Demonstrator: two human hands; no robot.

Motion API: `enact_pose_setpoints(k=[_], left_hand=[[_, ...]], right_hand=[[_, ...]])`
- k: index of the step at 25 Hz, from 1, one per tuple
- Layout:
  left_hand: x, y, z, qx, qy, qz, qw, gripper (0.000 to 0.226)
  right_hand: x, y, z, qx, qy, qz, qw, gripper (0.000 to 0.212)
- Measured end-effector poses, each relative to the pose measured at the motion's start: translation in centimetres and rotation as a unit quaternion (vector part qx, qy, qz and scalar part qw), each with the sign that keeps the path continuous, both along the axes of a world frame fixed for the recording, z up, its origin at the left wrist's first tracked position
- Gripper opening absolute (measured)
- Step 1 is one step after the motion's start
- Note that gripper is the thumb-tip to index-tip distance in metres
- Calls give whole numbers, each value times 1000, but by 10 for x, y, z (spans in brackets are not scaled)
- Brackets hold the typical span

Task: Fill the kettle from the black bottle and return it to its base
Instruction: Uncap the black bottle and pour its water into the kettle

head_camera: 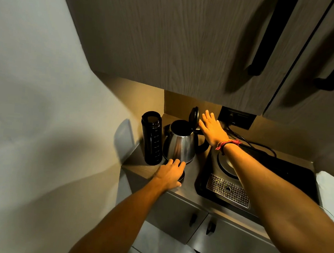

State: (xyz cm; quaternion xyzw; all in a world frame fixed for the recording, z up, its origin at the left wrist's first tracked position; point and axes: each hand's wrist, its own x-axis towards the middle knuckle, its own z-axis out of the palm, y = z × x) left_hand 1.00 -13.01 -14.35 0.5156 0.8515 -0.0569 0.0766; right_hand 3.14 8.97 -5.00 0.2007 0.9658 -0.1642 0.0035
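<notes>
A steel kettle (180, 145) stands on the counter with its black lid (195, 114) flipped up and its mouth open. Just left of it stands the tall black bottle (152, 139), upright, with no cap on its top. My left hand (169, 173) rests at the kettle's near foot and covers a small round black cap (181, 177), fingers curled over it. My right hand (212, 128) hovers palm down with fingers spread, right beside the raised lid and above the kettle's black handle (202, 147). A round base disc (226, 165) lies on the black tray, partly hidden by my right forearm.
The black tray (290, 176) with a perforated metal drain grid (228, 190) fills the counter's right part. A power cord (260, 146) runs to a wall socket (236, 118) behind. Wall cabinets hang low overhead; a white wall closes the left side. Cupboard doors sit below the counter edge.
</notes>
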Motion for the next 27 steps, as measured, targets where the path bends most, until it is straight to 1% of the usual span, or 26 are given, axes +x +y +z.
enact_pose_setpoints(k=[2, 3, 4, 6, 7, 8, 10, 11, 12, 13, 14, 15, 16, 17, 18, 19, 21, 22, 23, 24, 27], left_hand=[[2, -2, 1, 5, 19, -10, 1000, 83], [1, -4, 5, 23, 43, -32, 998, 82], [-2, -7, 12, 59, 75, -64, 993, 78], [-15, -14, 34, 186, 141, -111, 966, 70], [-26, -17, 49, 261, 169, -103, 945, 68], [-38, -21, 66, 332, 188, -69, 922, 68], [-65, -30, 95, 434, 198, 48, 878, 71], [-76, -38, 104, 464, 173, 126, 860, 76], [-84, -43, 108, 489, 104, 198, 843, 83], [-90, -46, 107, 507, -3, 255, 823, 91], [-92, -49, 104, 514, -128, 299, 794, 100], [-92, -50, 97, 502, -243, 326, 764, 107], [-90, -49, 91, 479, -323, 337, 743, 109], [-88, -46, 84, 461, -365, 344, 732, 106], [-85, -42, 77, 456, -373, 354, 727, 99], [-83, -37, 71, 462, -361, 366, 723, 92], [-76, -31, 68, 498, -323, 376, 711, 82], [-75, -28, 69, 512, -305, 372, 711, 79], [-73, -26, 68, 518, -290, 362, 719, 77], [-72, -24, 68, 513, -276, 349, 734, 76], [-73, -24, 72, 467, -217, 313, 798, 76]], right_hand=[[0, 2, 0, 8, -6, 10, 1000, 56], [0, 3, 0, 8, -7, 12, 1000, 56], [0, 3, 1, 5, -5, 9, 1000, 57], [0, 2, 1, -2, -3, 4, 1000, 57], [0, 2, 1, 0, -4, 7, 1000, 57], [0, 1, 0, 5, -6, 10, 1000, 57], [1, 0, 1, -3, -4, 5, 1000, 57], [1, -1, 2, -8, -1, 2, 1000, 57], [1, -2, 2, -10, 0, 1, 1000, 57], [1, -2, 3, -10, 0, 1, 1000, 57], [1, -3, 3, -12, 2, 2, 1000, 57], [1, -4, 3, -15, 6, 2, 1000, 57], [1, -4, 2, -17, 8, 0, 1000, 58], [1, -4, 3, -19, 9, -1, 1000, 58], [1, -4, 3, -22, 11, -3, 1000, 58], [1, -3, 4, -25, 15, -6, 1000, 58], [-1, -4, 6, -22, 23, -12, 999, 58], [-1, -5, 7, -18, 24, -14, 999, 58], [-1, -5, 7, -18, 23, -16, 999, 57], [-1, -6, 7, -21, 22, -20, 999, 57], [0, -7, 6, -28, 30, -32, 999, 58]])
